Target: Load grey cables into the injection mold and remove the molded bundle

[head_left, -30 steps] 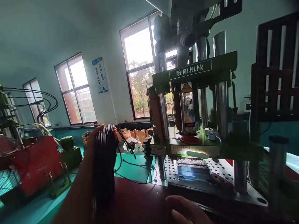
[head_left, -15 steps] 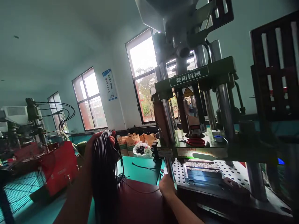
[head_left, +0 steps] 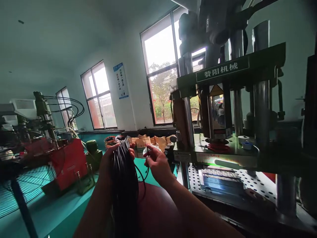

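My left hand (head_left: pixel 111 158) is raised at centre, closed over the top of a thick bundle of black cables (head_left: pixel 125 185) that hangs down past my forearm. My right hand (head_left: pixel 157 163) is just to its right, thumb and fingers pinched on a single black cable end (head_left: pixel 147 151) that loops back toward the bundle. Both hands are held in front of a green vertical press machine (head_left: pixel 223 82), above a dark red rounded surface (head_left: pixel 156 211).
The press has steel columns (head_left: pixel 260 109), a perforated plate with a mould (head_left: pixel 218 180) and a red coil (head_left: pixel 219 147) on its table. A red machine (head_left: pixel 66 162) with hoses stands left on the teal floor (head_left: pixel 49 211). Bags (head_left: pixel 148 142) sit below the windows.
My right hand rose from the press's front edge to the bundle and pinched one cable end. The view swung right; the left hand kept holding the bundle.
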The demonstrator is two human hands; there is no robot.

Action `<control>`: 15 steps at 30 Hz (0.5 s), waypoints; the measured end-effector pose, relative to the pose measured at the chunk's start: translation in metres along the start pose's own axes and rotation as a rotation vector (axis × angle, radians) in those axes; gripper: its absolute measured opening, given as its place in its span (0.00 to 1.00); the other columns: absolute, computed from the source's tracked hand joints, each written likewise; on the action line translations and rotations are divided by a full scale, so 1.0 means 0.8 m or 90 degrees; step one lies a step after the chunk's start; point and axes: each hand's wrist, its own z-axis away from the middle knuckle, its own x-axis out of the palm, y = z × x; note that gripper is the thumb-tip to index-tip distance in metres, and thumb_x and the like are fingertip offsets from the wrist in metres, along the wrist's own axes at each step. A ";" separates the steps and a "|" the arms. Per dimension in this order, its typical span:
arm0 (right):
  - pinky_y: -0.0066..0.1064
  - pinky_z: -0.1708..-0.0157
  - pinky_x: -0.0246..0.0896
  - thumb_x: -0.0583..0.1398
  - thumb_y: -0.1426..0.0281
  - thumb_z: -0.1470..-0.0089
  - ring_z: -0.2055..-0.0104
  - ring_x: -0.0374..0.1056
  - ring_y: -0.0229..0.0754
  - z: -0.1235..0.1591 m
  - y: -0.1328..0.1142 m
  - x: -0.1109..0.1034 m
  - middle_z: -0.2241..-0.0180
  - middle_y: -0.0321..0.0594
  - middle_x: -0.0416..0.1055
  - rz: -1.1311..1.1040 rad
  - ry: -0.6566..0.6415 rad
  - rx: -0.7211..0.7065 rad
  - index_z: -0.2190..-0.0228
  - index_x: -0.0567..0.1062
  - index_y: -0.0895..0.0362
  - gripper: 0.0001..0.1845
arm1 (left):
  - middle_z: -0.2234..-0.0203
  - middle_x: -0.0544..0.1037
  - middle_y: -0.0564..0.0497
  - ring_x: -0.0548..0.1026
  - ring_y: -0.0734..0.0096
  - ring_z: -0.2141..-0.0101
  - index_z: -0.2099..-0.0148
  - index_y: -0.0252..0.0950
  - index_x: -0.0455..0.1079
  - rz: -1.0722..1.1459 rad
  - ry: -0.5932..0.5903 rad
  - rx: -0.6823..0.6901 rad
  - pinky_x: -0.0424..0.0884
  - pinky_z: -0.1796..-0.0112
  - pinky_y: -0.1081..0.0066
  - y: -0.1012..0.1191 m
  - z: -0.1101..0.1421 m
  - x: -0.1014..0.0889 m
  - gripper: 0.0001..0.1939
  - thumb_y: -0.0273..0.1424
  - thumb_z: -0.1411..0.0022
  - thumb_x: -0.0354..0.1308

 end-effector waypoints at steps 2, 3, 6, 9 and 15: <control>0.32 0.67 0.65 0.55 0.73 0.47 0.69 0.67 0.37 0.016 -0.039 0.010 0.66 0.38 0.71 0.054 -0.067 -0.105 0.51 0.69 0.54 0.21 | 0.73 0.76 0.43 0.76 0.65 0.70 0.49 0.25 0.65 -0.028 0.047 0.035 0.76 0.67 0.68 -0.006 -0.001 0.004 0.19 0.31 0.39 0.47; 0.32 0.63 0.65 0.54 0.75 0.47 0.65 0.67 0.38 0.025 -0.054 0.012 0.64 0.39 0.71 0.094 -0.091 -0.161 0.52 0.71 0.53 0.20 | 0.73 0.76 0.43 0.77 0.63 0.70 0.49 0.25 0.65 -0.038 0.065 0.042 0.76 0.67 0.66 -0.009 0.000 0.005 0.19 0.31 0.39 0.47; 0.34 0.57 0.64 0.53 0.80 0.49 0.59 0.65 0.39 0.051 -0.077 0.007 0.60 0.41 0.67 0.173 -0.119 -0.235 0.54 0.74 0.52 0.23 | 0.70 0.77 0.42 0.77 0.61 0.69 0.47 0.25 0.65 -0.053 0.039 0.038 0.76 0.66 0.64 -0.012 0.005 0.013 0.21 0.32 0.39 0.47; 0.34 0.60 0.67 0.55 0.78 0.48 0.60 0.66 0.39 0.064 -0.081 -0.006 0.60 0.42 0.66 0.116 -0.153 -0.182 0.54 0.74 0.52 0.20 | 0.70 0.77 0.45 0.76 0.66 0.72 0.45 0.27 0.63 -0.098 -0.036 0.040 0.74 0.71 0.70 -0.004 0.016 0.026 0.22 0.33 0.38 0.46; 0.37 0.57 0.65 0.58 0.59 0.45 0.63 0.68 0.40 0.054 -0.108 -0.033 0.68 0.39 0.72 -0.094 -0.198 -0.047 0.65 0.77 0.57 0.15 | 0.72 0.72 0.47 0.73 0.72 0.72 0.42 0.23 0.57 -0.178 -0.106 0.002 0.72 0.73 0.74 0.064 0.038 0.102 0.28 0.33 0.42 0.49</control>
